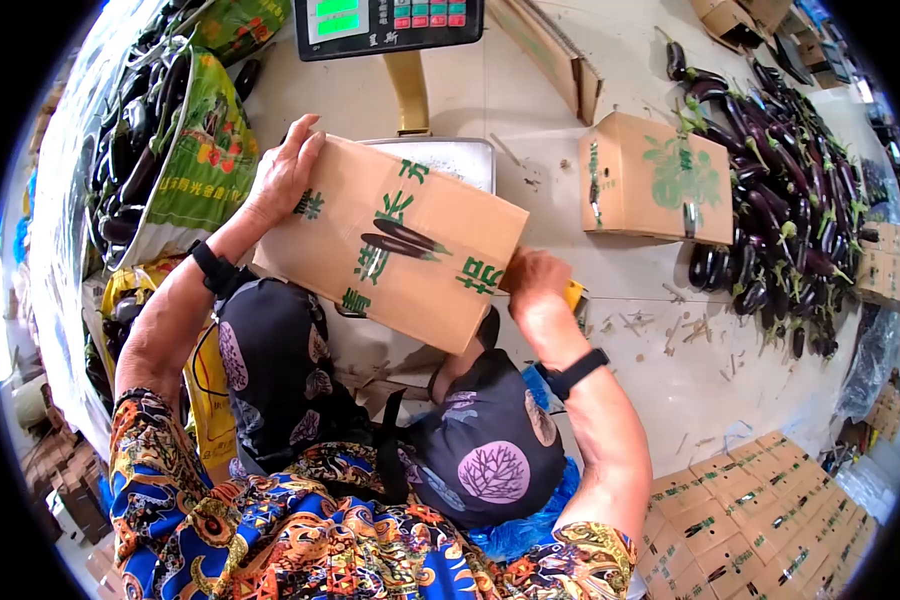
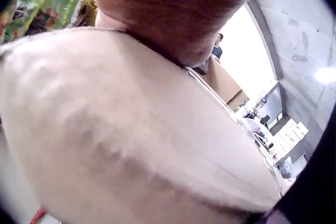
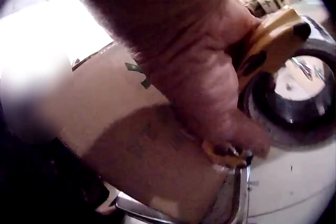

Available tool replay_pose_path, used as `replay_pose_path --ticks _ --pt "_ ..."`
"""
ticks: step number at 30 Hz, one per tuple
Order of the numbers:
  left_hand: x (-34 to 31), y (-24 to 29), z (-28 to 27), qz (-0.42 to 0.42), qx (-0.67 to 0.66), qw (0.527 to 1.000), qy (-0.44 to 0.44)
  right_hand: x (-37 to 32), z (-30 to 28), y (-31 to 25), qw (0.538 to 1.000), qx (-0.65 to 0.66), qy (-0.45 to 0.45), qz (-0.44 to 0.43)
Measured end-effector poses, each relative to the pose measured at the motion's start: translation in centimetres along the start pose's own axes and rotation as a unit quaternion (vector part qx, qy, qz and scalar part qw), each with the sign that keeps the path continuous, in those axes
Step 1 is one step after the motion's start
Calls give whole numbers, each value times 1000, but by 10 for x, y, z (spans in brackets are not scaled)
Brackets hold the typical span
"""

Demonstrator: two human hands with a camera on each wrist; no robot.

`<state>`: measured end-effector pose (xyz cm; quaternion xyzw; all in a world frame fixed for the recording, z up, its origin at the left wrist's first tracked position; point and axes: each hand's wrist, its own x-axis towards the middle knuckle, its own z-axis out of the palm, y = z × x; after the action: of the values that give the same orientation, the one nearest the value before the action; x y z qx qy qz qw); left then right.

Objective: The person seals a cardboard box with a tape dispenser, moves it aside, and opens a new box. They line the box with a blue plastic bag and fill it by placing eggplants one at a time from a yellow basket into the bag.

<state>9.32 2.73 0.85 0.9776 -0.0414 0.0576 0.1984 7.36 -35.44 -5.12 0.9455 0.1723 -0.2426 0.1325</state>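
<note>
A closed cardboard box (image 1: 420, 215) with green print and an eggplant picture is tilted above the scale's metal plate (image 1: 450, 160), over the person's knees. The left hand (image 1: 288, 172) grips its far left edge; in the left wrist view the heel of that hand (image 2: 173, 14) lies against the box (image 2: 131, 119). At the box's right end the right hand (image 1: 538, 278) holds a yellow tape dispenser (image 1: 574, 294). The right wrist view shows this hand (image 3: 199, 77) round the dispenser (image 3: 275, 43), its wide tape roll (image 3: 294, 113) beside the box (image 3: 136, 145).
Behind the box stands a scale display (image 1: 385, 25) on a post. Another printed box (image 1: 655, 180) sits at right beside a heap of eggplants (image 1: 785, 190). Sacks of eggplants (image 1: 205, 150) stand at left. Rows of boxes (image 1: 760, 520) lie at lower right.
</note>
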Motion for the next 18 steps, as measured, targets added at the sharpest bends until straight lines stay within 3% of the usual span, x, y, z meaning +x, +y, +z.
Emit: replay_pose_path --ticks 1,2,3,5,9,10,11,13,14,15,16,18 --pt "1 7 -2 -49 -39 998 -16 2 -4 -4 1000 -29 -2 9" --pt "5 12 -2 -95 -78 992 -30 -6 -4 -1 992 -107 -14 -65" --pt "8 5 -1 -16 -19 1000 -8 -11 4 -1 996 -73 14 -53" --pt "0 -22 11 128 106 986 31 -25 -11 -5 998 -28 -3 55" --pt "2 -12 11 92 44 995 13 -17 5 1 1000 -18 9 1" --pt "7 -2 7 -2 -28 1000 4 -3 5 -10 994 -100 39 -16" --pt "6 10 3 -94 -101 990 -7 -14 14 -6 953 -255 81 -142" --pt "5 6 -1 14 -27 999 -9 18 12 -8 990 -68 -99 -68" --pt "7 2 1 -25 -74 997 9 16 30 4 999 -25 -22 -20" --pt "6 6 3 -67 -125 990 14 10 36 22 998 35 -42 7" --pt "4 -3 4 13 -66 998 -11 2 36 40 992 97 -65 37" --pt "7 11 -4 -81 -165 983 -30 -9 27 71 973 202 -73 88"
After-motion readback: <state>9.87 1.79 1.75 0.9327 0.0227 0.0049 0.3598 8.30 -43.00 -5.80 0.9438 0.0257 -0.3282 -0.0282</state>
